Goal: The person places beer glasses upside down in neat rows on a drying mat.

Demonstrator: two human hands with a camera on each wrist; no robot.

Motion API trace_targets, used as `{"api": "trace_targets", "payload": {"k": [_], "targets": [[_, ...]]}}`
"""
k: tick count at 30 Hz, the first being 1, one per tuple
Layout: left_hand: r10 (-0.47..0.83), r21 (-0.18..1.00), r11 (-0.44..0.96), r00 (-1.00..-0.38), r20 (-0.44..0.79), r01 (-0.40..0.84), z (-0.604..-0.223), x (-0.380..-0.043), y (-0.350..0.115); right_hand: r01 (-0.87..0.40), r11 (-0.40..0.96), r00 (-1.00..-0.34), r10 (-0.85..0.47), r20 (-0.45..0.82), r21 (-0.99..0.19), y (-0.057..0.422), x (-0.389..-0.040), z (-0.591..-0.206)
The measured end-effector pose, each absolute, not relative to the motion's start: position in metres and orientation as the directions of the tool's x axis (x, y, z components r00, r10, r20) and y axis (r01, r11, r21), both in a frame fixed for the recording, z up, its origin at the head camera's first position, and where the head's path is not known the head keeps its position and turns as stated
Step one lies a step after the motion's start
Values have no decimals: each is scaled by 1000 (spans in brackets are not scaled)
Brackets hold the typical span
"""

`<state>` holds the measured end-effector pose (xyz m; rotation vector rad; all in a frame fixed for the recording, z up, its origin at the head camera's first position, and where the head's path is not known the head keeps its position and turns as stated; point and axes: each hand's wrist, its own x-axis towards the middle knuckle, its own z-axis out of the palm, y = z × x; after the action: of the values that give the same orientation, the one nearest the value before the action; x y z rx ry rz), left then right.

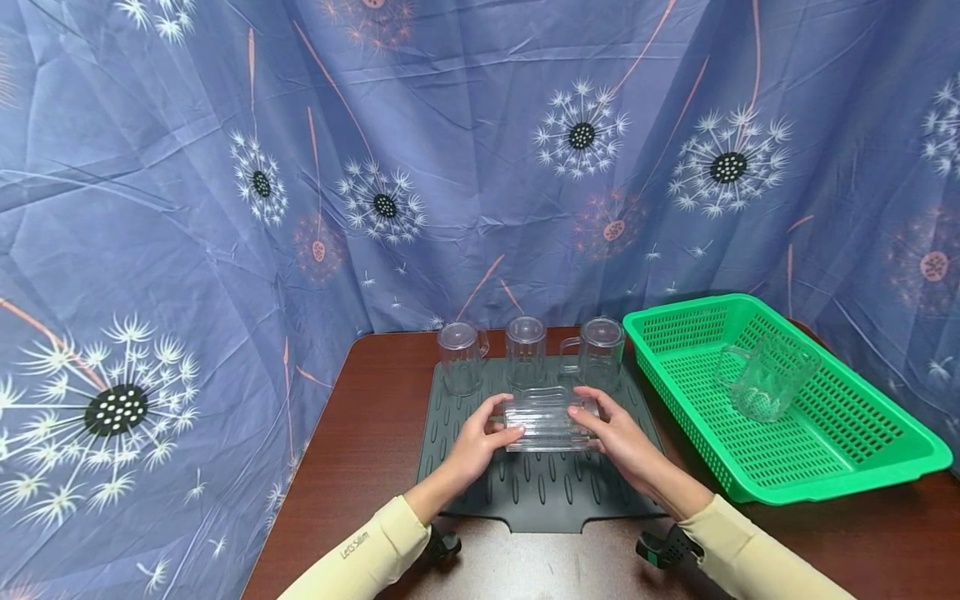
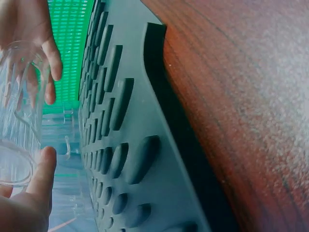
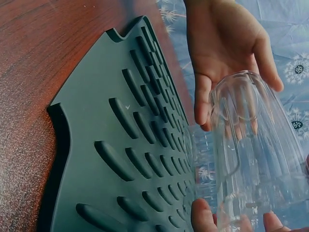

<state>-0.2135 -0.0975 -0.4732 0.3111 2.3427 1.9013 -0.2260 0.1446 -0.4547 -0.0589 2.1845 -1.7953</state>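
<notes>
Mug (image 1: 551, 423) held sideways between two hands

Head view: the clear, ribbed mug is lifted above the dark mat (image 1: 487, 500) on the counter (image 1: 367, 417). The left grip (image 1: 474, 437) grasps one end and the right grip (image 1: 618, 429) the other, thumbs on the near side. Three more mugs (image 1: 526, 354) stand in a row beyond; on the right, a green basket (image 1: 690, 433) holds another mug (image 1: 768, 387).

Left wrist view: a round end shows beside the left grip's fingers. Which end is the mouth is hard to say through so much clear wall.

Right wrist view: ribs run lengthwise. I would expect a stiff, fairly light body, slippery if wet and, if glass, easily chipped. The ribbed sides look the surest hold, with support under both ends.
</notes>
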Motion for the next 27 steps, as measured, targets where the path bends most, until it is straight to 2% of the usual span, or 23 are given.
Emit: {"api": "trace_targets", "payload": {"k": [9, 27], "targets": [[195, 977, 179, -978, 79, 115, -464, -212, -107, 143, 193, -932, -305, -198, -971, 143, -228, -455], [102, 918, 311, -969, 224, 245, -455, -210, -128, 106, 214, -918, -354, -178, -971, 143, -229, -454]]}}
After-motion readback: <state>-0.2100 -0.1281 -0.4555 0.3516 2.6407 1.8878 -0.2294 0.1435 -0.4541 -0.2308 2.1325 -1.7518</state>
